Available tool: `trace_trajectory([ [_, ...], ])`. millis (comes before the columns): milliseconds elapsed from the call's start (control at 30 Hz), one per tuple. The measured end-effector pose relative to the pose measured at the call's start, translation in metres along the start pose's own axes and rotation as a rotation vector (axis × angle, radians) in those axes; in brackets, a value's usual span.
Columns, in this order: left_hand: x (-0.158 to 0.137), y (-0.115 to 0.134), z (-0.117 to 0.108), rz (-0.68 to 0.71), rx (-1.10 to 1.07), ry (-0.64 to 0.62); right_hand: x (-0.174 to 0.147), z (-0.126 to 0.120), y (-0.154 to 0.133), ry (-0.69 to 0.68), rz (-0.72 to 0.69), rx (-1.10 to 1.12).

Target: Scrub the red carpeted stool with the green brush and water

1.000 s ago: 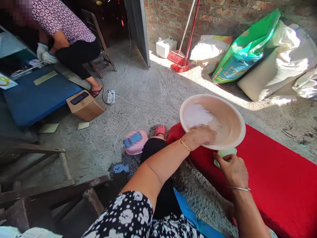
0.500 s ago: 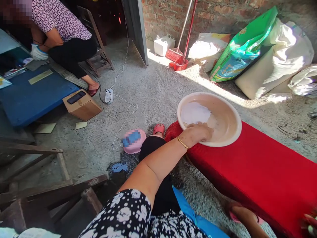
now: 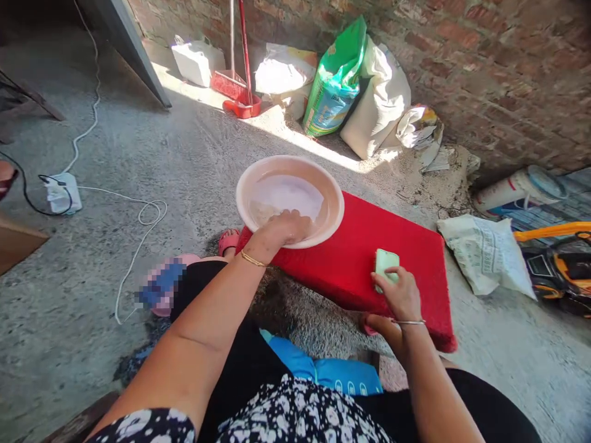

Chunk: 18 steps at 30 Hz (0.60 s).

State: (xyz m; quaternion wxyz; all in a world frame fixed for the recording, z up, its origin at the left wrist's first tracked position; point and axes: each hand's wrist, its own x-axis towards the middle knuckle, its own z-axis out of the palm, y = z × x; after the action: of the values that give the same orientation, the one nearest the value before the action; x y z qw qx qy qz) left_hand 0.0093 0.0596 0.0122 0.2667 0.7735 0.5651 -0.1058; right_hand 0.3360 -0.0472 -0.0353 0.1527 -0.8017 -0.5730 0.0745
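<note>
Basin point(image 3: 289, 165) on the bench point(image 3: 353, 246) holds our left hand point(image 3: 290, 229); whether its fingers grip, we cannot tell. Right of the basin, our right hand point(image 3: 403, 295) pinches a green box point(image 3: 386, 261).

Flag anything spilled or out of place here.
A dark, wet-looking patch near the pink object stands out against the paler concrete, possibly spilled water. The basin on the red bench looks undamaged.

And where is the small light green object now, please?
In the head view, the light green object is held by the right hand on or just over the red bench, to the right of the basin.
</note>
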Motion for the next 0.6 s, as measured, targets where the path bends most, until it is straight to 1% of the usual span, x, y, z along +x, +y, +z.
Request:
trace_trajectory([
  [67,0.000,0.001,-0.003,-0.010,0.037,-0.016,-0.010,0.020,-0.049,-0.097,-0.103,0.006],
  [133,-0.001,0.003,-0.006,-0.023,0.070,-0.017,-0.015,0.031,-0.080,-0.152,-0.204,-0.010],
  [167,-0.001,0.004,-0.008,-0.028,0.084,-0.018,-0.016,0.033,-0.087,-0.171,-0.241,-0.022],
  [200,-0.002,0.006,-0.010,-0.032,0.096,-0.023,-0.016,0.033,-0.087,-0.181,-0.258,-0.036],
  [233,-0.003,0.007,-0.011,-0.034,0.105,-0.030,-0.015,0.030,-0.080,-0.185,-0.254,-0.048],
  [300,-0.004,0.009,-0.014,-0.037,0.113,-0.049,-0.012,0.020,-0.049,-0.168,-0.176,-0.075],
  [367,-0.004,0.009,-0.014,-0.047,0.115,-0.062,-0.009,0.003,-0.002,-0.122,-0.036,-0.102],
  [500,0.001,0.003,-0.009,-0.049,0.118,-0.052,-0.002,-0.040,0.105,-0.035,0.272,-0.146],
  [567,0.005,-0.002,-0.005,-0.031,0.119,-0.023,0.001,-0.059,0.145,0.016,0.422,-0.184],
  [600,0.007,-0.004,-0.003,-0.016,0.120,-0.005,0.001,-0.065,0.158,0.051,0.483,-0.204],
])
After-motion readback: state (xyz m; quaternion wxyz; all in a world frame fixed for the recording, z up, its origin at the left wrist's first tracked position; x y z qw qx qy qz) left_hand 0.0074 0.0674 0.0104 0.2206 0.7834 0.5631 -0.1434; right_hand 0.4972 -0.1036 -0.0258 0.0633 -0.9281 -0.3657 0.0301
